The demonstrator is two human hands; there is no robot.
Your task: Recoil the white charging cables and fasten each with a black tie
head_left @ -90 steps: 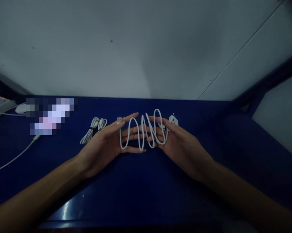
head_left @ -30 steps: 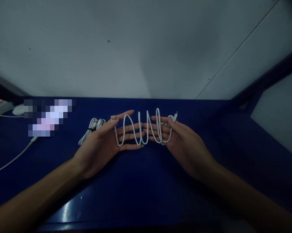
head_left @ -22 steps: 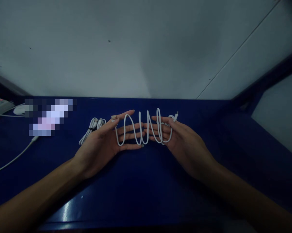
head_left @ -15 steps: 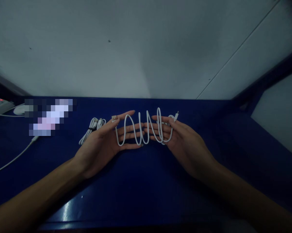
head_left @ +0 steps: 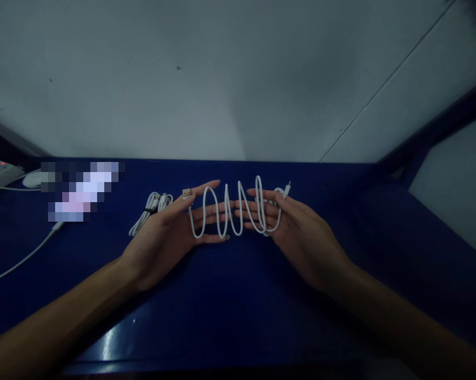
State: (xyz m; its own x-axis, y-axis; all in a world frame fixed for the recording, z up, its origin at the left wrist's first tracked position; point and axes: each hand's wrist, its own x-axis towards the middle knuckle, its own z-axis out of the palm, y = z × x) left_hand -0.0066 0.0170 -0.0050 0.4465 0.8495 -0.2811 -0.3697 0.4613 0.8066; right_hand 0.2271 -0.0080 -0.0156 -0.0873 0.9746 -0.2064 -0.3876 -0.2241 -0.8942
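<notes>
Pale grey and dimly lit, a wall (head_left: 182, 100) is filling the twelve o'clock side, and below it a glossy blue surface (head_left: 230, 311) is reaching toward six, with a blue bar (head_left: 428, 135) slanting up between two and three. At the middle, a white cable (head_left: 229, 212) is stretching in wavy loops between two bare hands, its long axis running from nine o'clock to three. The left hand (head_left: 164, 243) is holding the nine o'clock end: the thumb is pressing a wide plug (head_left: 187, 193) against the first finger, the plug pointing toward twelve, while the other fingers (head_left: 211, 239) are spreading wide behind the loops. The right hand (head_left: 301, 232) is pinching the three o'clock end, a narrow plug (head_left: 287, 188) sticking out toward one, its remaining fingers also fanning behind the cable. Neither hand is nearer, since the cable is bridging both. More white cord is showing behind the right thumb; whether it belongs to the same cable, I cannot tell. Past the left hand, toward eleven o'clock, a bundled cord (head_left: 140, 222) with a black tie (head_left: 148, 210) is lying beside a second bundle (head_left: 165, 200). Toward ten from that hand, a blurred bright patch (head_left: 85, 192) is hiding something, a charging cord (head_left: 28, 261) trailing toward eight.
</notes>
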